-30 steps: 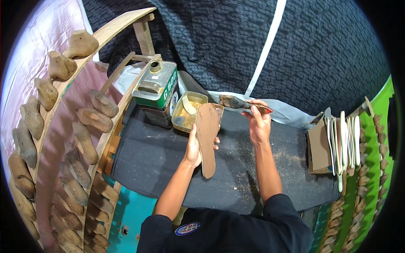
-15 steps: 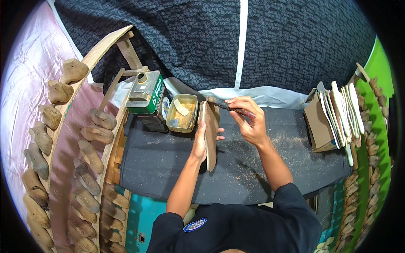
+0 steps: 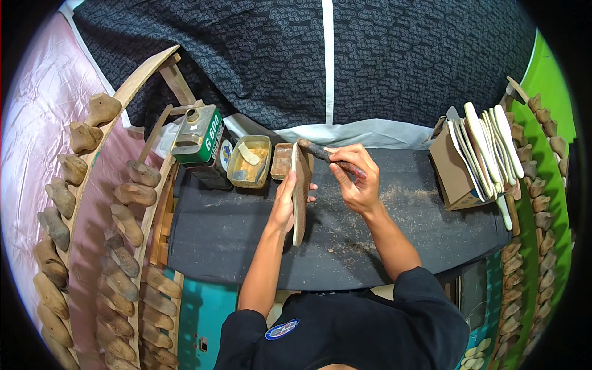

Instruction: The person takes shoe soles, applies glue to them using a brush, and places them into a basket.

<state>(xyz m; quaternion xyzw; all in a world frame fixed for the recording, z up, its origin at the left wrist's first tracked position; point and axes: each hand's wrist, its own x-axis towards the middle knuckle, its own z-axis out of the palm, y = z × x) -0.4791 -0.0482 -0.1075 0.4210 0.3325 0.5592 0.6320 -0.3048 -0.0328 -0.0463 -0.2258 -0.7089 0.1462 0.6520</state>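
Observation:
My left hand (image 3: 282, 209) grips a brown shoe sole (image 3: 302, 200) with a pale edge. It stands nearly upright and is seen almost edge-on, its fingers showing on both sides. My right hand (image 3: 357, 182) is closed round the reddish handle of a brush (image 3: 317, 151). The brush's dark, worn tip is at the sole's far end; whether it touches cannot be made out. Beyond the sole, partly covered by it, sits a small brownish tub (image 3: 282, 161). To its left is a yellowish rectangular tub (image 3: 250, 183) with residue and a pale scraper-like piece (image 3: 248, 153) in it.
A green and silver metal can (image 3: 197, 151) stands left of the tubs. At the right is a cardboard box (image 3: 453, 179) with pale soles upright in it. Wooden shoe lasts (image 3: 126, 223) line racks on both sides. Crumbs lie scattered on the dark tabletop (image 3: 394, 216).
The whole view has shifted slightly. The sole has turned more edge-on, and more of the brownish tub behind it shows. Both hands keep their holds, the brush staying near the sole's far end.

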